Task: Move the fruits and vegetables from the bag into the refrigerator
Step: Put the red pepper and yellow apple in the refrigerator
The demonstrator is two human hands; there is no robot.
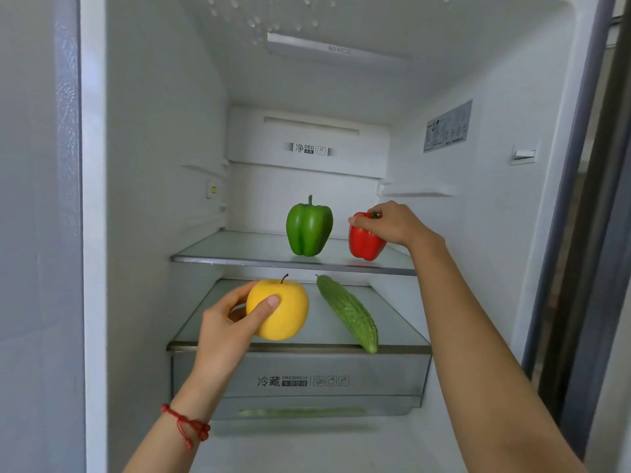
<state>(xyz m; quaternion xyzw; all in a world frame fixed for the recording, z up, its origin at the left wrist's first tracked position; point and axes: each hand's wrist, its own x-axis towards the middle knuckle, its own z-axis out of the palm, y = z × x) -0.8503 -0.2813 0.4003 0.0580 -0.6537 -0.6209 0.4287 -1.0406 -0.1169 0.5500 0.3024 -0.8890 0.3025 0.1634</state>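
The refrigerator stands open in front of me. On its upper glass shelf (239, 249) a green bell pepper (309, 227) stands upright. To its right, a red bell pepper (365, 242) rests on the same shelf, with my right hand (392, 224) gripping its top. My left hand (228, 327) holds a yellow apple (283, 308) just above the left part of the lower glass shelf (321, 331). A green bitter gourd (350, 314) lies diagonally on that lower shelf, its tip at the front edge. The bag is out of view.
A translucent crisper drawer (300, 378) sits under the lower shelf. The fridge's white side walls close in left and right, and the open door's edge (580, 233) runs down the right. A red string bracelet (186, 425) circles my left wrist.
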